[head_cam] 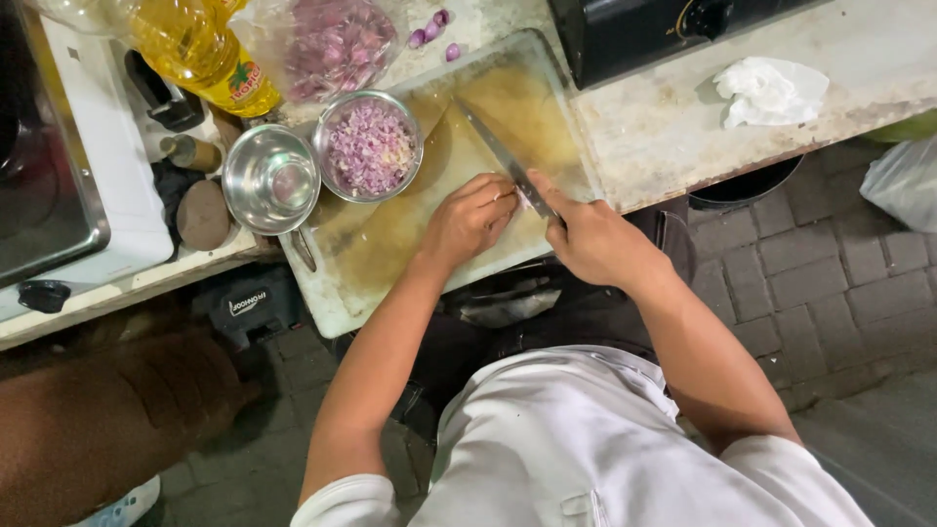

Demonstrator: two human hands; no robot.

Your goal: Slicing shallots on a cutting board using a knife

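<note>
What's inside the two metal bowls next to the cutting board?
The right bowl holds finely chopped purple shallot, which hides its bottom. The left bowl looks empty. Whatever the left hand pins beside the knife is mostly covered.

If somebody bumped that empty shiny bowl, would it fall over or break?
The empty metal bowl probably wouldn't break; it looks like steel, so it might only dent. It likely feels light, since nothing is in it. Its round bottom and smooth sides suggest it could slide or wobble against the bowl of chopped shallots beside it.

White short-sleeved shirt, bare forearms, left hand (468, 220), right hand (597, 244)
</note>
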